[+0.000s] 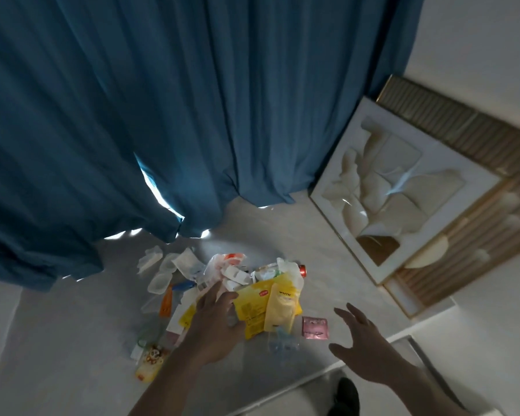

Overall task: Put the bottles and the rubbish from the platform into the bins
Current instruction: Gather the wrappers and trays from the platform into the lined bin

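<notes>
Both my hands spread open: left hand [215, 328] touching crinkled yellow pouch [261, 307] | right hand [364, 346] hovering beside glossy pink wrapper [314, 327] | pale stone platform [81, 340]

pale yellow pouch [281, 307] | dark print near top, blurred | nothing else legible

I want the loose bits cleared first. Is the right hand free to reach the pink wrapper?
Probably yes: the right hand hovers open and empty beside the pink wrapper, which lies alone on the platform with nothing covering it.
</notes>
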